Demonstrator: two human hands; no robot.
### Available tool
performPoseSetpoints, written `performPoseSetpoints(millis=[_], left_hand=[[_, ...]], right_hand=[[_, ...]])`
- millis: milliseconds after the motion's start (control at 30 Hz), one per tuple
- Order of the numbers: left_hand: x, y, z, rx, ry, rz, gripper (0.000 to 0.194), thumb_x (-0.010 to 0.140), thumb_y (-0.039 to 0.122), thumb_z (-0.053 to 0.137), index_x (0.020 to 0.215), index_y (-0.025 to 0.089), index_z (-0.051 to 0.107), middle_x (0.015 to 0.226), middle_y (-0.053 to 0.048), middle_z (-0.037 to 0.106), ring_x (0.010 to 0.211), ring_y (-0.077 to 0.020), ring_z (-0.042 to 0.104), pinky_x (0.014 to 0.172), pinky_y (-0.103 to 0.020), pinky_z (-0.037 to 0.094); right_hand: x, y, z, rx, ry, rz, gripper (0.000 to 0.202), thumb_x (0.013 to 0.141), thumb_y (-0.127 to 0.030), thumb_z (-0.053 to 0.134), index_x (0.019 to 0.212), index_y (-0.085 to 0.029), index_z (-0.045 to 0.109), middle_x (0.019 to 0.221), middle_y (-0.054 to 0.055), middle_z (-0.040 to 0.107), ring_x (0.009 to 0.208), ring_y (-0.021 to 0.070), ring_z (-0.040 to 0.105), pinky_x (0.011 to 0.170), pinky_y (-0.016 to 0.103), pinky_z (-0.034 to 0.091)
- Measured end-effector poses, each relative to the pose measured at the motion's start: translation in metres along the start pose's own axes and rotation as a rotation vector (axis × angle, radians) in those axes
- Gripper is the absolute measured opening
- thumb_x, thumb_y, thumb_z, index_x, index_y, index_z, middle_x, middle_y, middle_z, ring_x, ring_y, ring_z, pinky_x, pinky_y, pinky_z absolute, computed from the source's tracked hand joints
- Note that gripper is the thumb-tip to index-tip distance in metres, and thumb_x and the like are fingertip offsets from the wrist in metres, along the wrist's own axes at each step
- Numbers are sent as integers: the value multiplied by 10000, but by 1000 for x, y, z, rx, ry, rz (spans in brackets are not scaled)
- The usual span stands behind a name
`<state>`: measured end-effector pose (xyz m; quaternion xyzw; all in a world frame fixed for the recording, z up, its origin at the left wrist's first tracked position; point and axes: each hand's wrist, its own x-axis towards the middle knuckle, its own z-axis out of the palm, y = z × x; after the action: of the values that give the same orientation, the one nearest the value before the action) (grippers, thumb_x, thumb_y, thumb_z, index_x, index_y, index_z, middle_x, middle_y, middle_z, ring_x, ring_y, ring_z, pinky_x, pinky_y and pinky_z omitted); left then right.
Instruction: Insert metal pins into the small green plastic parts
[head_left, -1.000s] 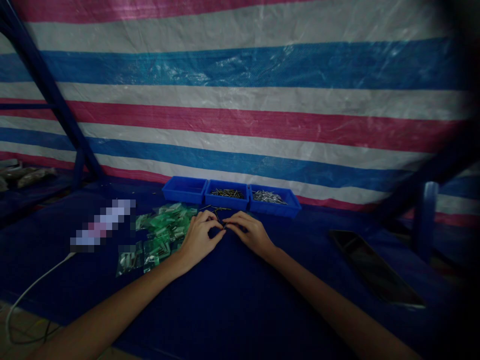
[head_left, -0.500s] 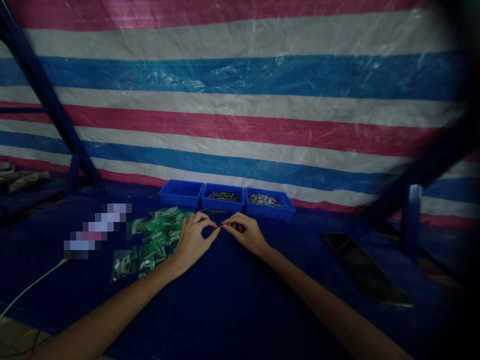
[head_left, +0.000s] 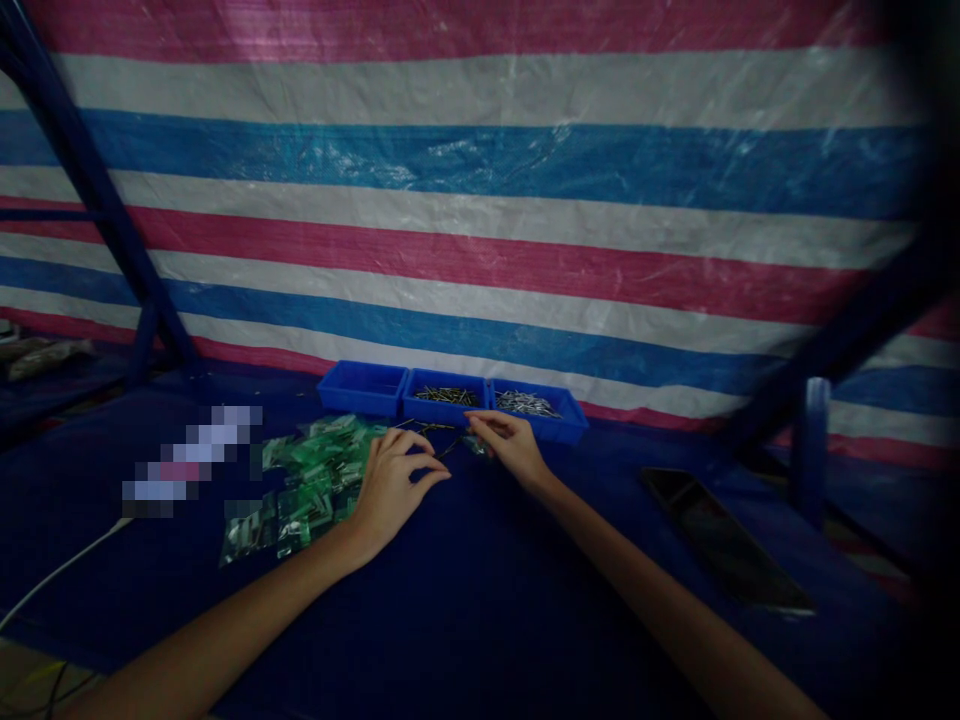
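Note:
My left hand (head_left: 397, 487) is open, its thumb and fingers apart, beside a heap of small green and clear plastic bags (head_left: 322, 460). Between the two hands a few dark, thin screw-like pieces (head_left: 427, 427) lie on the blue table. My right hand (head_left: 514, 447) is closed at the fingertips on a small clear plastic bag (head_left: 478, 444), in front of the blue bins. What the bag contains is too small to make out. One bin (head_left: 448, 411) has brass-coloured thin pieces in it, and another bin (head_left: 566, 425) has silvery ones.
A third blue bin (head_left: 360, 402) stands at the left of the row. On the right lies a dark phone-like slab (head_left: 726, 540). A blurred-out object with a white cable (head_left: 64, 565) is at the left. Blue frame posts (head_left: 811, 450) flank the table before a striped tarpaulin (head_left: 480, 240).
My hands have come apart from their fingertip pinch. The left has opened; the right has moved slightly up and right, with a small clear bag now showing beneath its fingers.

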<state>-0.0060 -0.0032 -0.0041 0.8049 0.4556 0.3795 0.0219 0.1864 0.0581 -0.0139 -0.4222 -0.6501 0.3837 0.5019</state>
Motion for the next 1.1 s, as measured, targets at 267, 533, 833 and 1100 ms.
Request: performPoseSetpoints(millis=[267, 533, 833, 1100], left_hand=[[-6, 8, 6, -98, -62, 81, 141, 803, 268, 536, 811, 260, 677, 906, -22, 608, 871, -191, 498, 739, -361, 379], [-5, 4, 8, -29, -35, 57, 185, 817, 239, 496, 831, 253, 680, 954, -33, 593, 890, -202, 500, 739, -363, 382], [1, -8, 0, 42, 1, 4, 135, 675, 367, 662, 589, 264, 675, 895, -12, 605, 863, -220, 500, 730, -380, 349], [4, -11, 0, 41, -38, 33, 338, 638, 513, 632, 498, 205, 621, 847, -23, 583, 832, -202, 491, 742, -364, 348]], right_hand=[[11, -13, -9, -17, -56, 68, 285, 731, -363, 584, 920, -166, 665, 747, 61, 673, 532, 107, 570, 412, 205, 438], [6, -13, -6, -438, -184, -293, 279, 770, -175, 533, 1035, -210, 612, 1010, 62, 638, 792, 156, 607, 632, 286, 498], [-14, -10, 11, -925, -399, -563, 252, 820, -105, 480, 988, -226, 624, 938, 24, 651, 879, 177, 535, 761, 330, 412], [-21, -5, 12, -974, -273, -509, 166, 838, -205, 501, 950, -215, 623, 903, 33, 640, 856, 168, 515, 730, 296, 383]])
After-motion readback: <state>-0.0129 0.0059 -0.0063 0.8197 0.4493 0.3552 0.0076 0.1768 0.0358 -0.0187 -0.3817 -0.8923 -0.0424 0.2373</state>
